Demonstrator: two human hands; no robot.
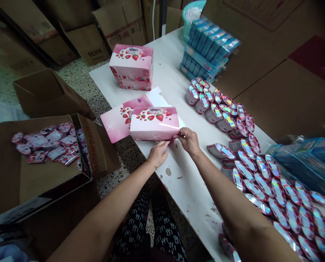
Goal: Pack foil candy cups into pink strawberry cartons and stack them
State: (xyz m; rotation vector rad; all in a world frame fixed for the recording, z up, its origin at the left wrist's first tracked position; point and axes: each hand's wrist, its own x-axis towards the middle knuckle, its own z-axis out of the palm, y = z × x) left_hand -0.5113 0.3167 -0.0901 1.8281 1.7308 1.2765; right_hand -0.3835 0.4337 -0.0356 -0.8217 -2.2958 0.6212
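A pink and white cardboard box (155, 125) printed with strawberries lies on the white table, its front edge towards me. My left hand (158, 154) is at the box's lower front edge, fingers closed on it and fingertips partly hidden. At the right front corner, my right hand (189, 141) pinches the edge of the same box between thumb and fingers. Beneath and behind the box are flat, unfolded pink box blanks (113, 125), jutting out over the table's left edge.
Two finished strawberry boxes (132, 65) stand stacked farther back. Many shiny-lidded cups (244, 171) fill the right side of the table (169, 185). Blue packs (206, 47) and a teal basket (186, 27) are at the back. An open carton (31, 182) at left holds small packets (53, 143).
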